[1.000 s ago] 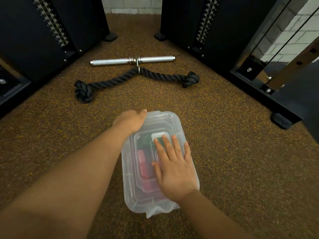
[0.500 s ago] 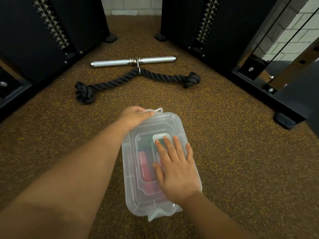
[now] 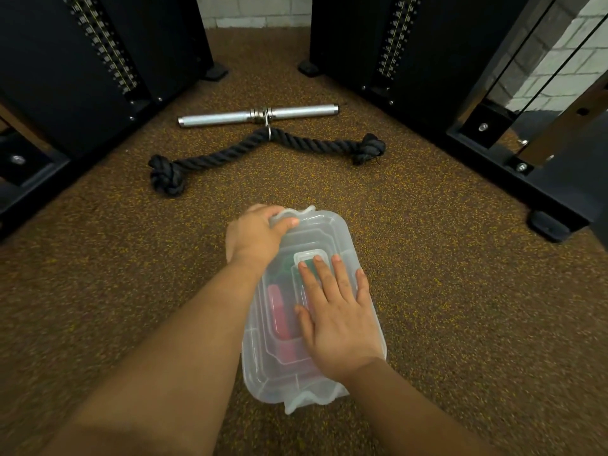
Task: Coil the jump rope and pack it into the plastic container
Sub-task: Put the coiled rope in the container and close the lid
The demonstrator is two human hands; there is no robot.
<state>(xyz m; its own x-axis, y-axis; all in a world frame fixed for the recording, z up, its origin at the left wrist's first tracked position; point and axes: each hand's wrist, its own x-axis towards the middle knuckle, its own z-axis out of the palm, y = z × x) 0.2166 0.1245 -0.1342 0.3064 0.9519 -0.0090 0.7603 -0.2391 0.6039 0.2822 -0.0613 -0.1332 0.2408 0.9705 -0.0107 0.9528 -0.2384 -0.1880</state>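
Two hands are on the plastic container (image 3: pixel 260 366), which sits on the near centre of the floor (image 3: pixel 460 307). Right hand (image 3: pixel 335 314) lies flat and open on the lid (image 3: pixel 335 232), fingers spread, gripping nothing, pressing down. Left hand (image 3: pixel 256 238) is curled over the far left corner, thumb and fingers pinching the far latch tab (image 3: pixel 296 213).

Judged step: securing the far clasp. To do it well, keep the flat palm bearing on the lid centre so the rim stays seated, then swing the tab down over the lip until it catches; the near tab (image 3: pixel 306 401) appears to hang loose and would need the same.

Jump rope (image 3: pixel 279 314): seen only as pinkish-red and green shapes through the wall, inside the container; its coiling cannot be confirmed.

Materials: container is translucent, smooth, thin-walled, rectangular with rounded corners and a stepped lid; likely to flex under load. Floor is speckled brown rubber, granular.

Farther off: a thick black twisted rope attachment (image 3: pixel 266 148) with knotted ends, then a polished steel bar (image 3: pixel 258 115), cylindrical. Black machine frames (image 3: pixel 82 93) flank both sides.
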